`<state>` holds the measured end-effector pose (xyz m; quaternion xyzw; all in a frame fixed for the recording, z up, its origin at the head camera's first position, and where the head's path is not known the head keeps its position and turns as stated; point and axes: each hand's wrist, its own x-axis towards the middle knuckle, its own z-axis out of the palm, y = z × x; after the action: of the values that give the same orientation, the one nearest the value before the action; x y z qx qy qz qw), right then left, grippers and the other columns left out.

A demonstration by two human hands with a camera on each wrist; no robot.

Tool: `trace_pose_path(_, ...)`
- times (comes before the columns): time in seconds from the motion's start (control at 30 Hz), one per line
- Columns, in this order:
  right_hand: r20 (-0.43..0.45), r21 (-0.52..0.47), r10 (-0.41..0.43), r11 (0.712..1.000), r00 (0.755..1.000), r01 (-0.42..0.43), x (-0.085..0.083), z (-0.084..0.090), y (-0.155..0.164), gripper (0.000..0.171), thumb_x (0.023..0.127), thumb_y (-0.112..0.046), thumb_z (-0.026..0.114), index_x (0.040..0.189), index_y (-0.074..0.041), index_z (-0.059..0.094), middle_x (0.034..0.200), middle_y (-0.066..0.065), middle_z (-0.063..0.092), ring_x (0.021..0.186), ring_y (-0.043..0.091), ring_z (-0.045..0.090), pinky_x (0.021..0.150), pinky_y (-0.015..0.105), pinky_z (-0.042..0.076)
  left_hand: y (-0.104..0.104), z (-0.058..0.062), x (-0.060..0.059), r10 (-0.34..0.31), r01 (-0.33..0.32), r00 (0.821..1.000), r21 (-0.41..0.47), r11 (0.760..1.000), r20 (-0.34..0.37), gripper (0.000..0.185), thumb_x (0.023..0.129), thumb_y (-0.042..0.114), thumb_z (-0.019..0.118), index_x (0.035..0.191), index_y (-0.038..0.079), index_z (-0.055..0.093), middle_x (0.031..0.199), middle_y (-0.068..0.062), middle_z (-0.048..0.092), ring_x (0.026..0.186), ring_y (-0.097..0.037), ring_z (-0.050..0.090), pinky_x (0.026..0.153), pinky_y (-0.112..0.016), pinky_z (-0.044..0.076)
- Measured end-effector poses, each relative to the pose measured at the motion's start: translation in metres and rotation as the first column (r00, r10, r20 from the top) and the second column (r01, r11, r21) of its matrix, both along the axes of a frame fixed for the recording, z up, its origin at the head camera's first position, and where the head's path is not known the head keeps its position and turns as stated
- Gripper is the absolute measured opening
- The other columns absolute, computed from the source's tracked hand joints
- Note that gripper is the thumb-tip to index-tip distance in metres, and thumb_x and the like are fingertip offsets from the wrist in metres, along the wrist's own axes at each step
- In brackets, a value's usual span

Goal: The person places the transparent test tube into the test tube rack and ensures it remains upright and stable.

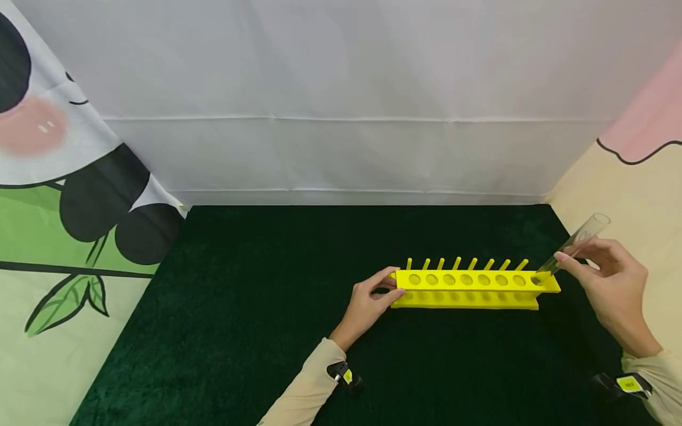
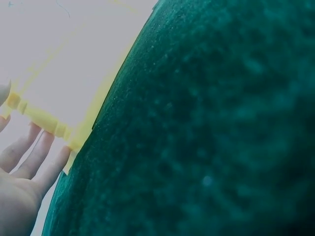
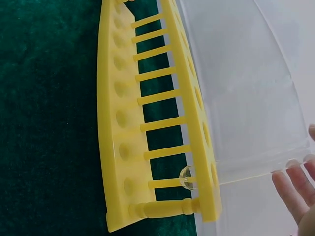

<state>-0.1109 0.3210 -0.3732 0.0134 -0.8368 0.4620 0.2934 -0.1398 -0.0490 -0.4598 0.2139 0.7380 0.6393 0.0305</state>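
Note:
A yellow test tube rack [image 1: 469, 289] stands on the dark green cloth, with a row of round holes and a row of slim pegs behind. At its left end my left hand [image 1: 367, 302] grips it between thumb and fingers; the left wrist view shows fingertips against the end post [image 2: 42, 119]. My right hand [image 1: 615, 287] pinches a clear glass test tube [image 1: 578, 236] near its upper part, tilted with its mouth up to the right. The tube's rounded bottom [image 3: 185, 178] pokes through the rightmost hole, just under the upper plate in the right wrist view.
The green cloth [image 1: 240, 307] covers the table. A white curtain [image 1: 319, 154] hangs behind it, and printed cloths stand at the left [image 1: 37, 231] and right [image 1: 634, 195], the right one close to my right hand.

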Motion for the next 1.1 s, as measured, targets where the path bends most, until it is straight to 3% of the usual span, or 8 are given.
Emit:
trace_pose_path(0.53,-0.007,0.0,0.009,1.0,1.0,-0.009,-0.003,-0.006,0.002,0.03,0.077,0.017,0.066,0.105,0.015,0.056,0.092,-0.005,0.063,0.081,0.009,0.059,0.077,0.01,0.048,-0.001,0.002,-0.001,0.001,-0.001,1.0,0.0,1.0,0.005,0.043,0.091,0.014,0.065,0.132,0.013,0.053,0.118,-0.01,0.061,0.106,-0.028,0.059,0.08,-0.029,0.054)
trace_pose_path(1.1,0.031,-0.014,-0.015,1.0,0.999,0.016,0.0,-0.013,0.004,0.028,0.078,0.015,0.067,0.104,0.014,0.056,0.092,-0.005,0.063,0.083,0.009,0.059,0.077,0.009,0.047,0.0,-0.003,-0.002,-0.004,0.004,1.0,0.007,1.0,-0.002,0.043,0.091,0.015,0.064,0.133,0.014,0.053,0.119,-0.006,0.061,0.106,-0.022,0.059,0.081,-0.027,0.054)
